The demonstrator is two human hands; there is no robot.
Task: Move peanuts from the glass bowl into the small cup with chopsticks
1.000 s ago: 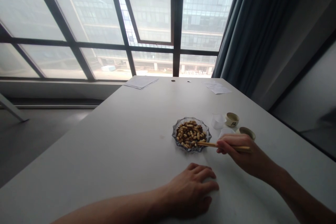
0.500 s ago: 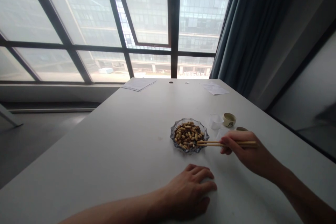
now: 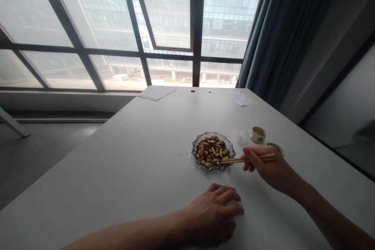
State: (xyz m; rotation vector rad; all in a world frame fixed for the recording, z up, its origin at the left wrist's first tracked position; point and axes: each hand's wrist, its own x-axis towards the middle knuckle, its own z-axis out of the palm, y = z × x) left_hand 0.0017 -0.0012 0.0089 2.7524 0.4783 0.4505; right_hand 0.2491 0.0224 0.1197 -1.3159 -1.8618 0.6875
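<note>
A scalloped glass bowl [image 3: 194,155] holds peanuts [image 3: 213,150] mixed with dark bits. My right hand [image 3: 265,164], at the right of the bowl, is closed round a pair of wooden chopsticks [image 3: 236,160]. Their tips reach in among the peanuts at the bowl's right side; whether they grip a peanut is too small to tell. Below the bowl my left hand [image 3: 216,211] rests palm down on the table, fingers slightly bent and apart, holding nothing.
Right of the bowl, a clear plastic cup [image 3: 243,136] stands beside a cream cup [image 3: 258,134] with a dark mark. Another round cup [image 3: 277,149] is partly behind my right hand. Papers [image 3: 156,93] and a crumpled sheet [image 3: 242,99] lie at the white table's [image 3: 140,156] far end.
My right hand has shifted slightly left towards the bowl, and the chopsticks have tilted. More of the round cup behind it shows. My left hand keeps its pose; the whole view has moved slightly.
</note>
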